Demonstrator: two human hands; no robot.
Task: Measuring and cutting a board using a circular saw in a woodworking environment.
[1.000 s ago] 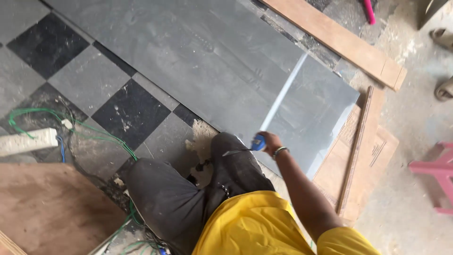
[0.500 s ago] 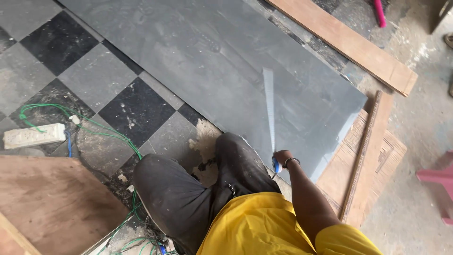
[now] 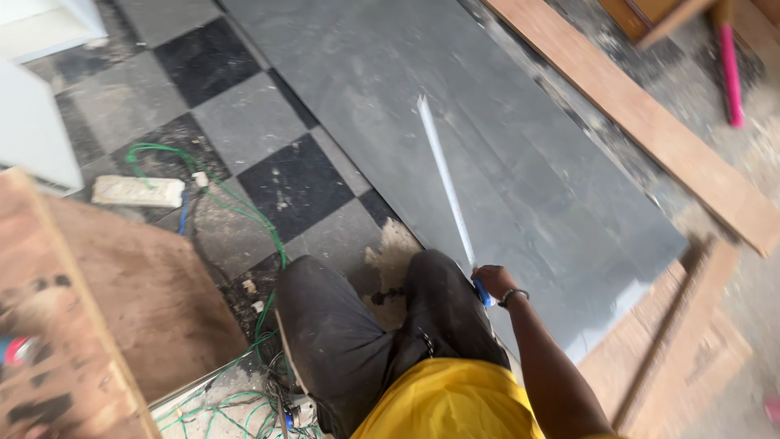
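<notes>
My right hand [image 3: 492,281] is closed around a small blue-handled tool [image 3: 483,294] at the near edge of a large grey sheet [image 3: 528,171] lying on the floor. A long thin pale strip [image 3: 443,175] runs from that hand straight out across the sheet. I am crouched, with my dark-trousered knees [image 3: 390,317] just left of the hand and a yellow shirt [image 3: 455,402] below. A dark band sits on my right wrist. My left hand is out of sight.
A long wooden plank [image 3: 650,130] lies beyond the sheet, with a pink-handled tool [image 3: 729,73] behind it. Wooden boards [image 3: 691,325] lie under the sheet's right corner. Green cable [image 3: 244,215], a white block [image 3: 138,191], a plywood board [image 3: 122,301] and a white cabinet [image 3: 32,122] are left.
My right hand has drawn slightly back toward my knees with the blue tool. The wide lighter band on the sheet has narrowed to a thin pale strip. My view has shifted left.
</notes>
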